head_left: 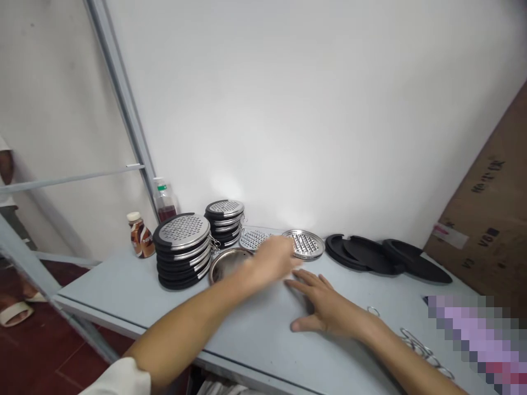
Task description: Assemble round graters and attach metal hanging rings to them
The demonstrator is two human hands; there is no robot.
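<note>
My left hand (276, 257) reaches forward over the table, blurred by motion, its fingertips beside a round metal grater disc (305, 244) with coarse raised teeth. Whether it grips anything is not clear. Partly behind this hand lies a flat disc with small holes (252, 240). Under my left forearm sits a shallow round metal dish (226, 264). My right hand (323, 304) rests low over the table with fingers spread and nothing in it. To the left stand a tall stack of round graters with black rims (184, 249) and a shorter stack (224, 222) behind it.
Several black round covers (373, 255) lie at the back right. Loose metal rings (420, 345) are scattered at the right. A brown bottle (140, 236) and a clear bottle (164, 200) stand at the left. A cardboard box (486, 219) borders the right side; a white wall is behind.
</note>
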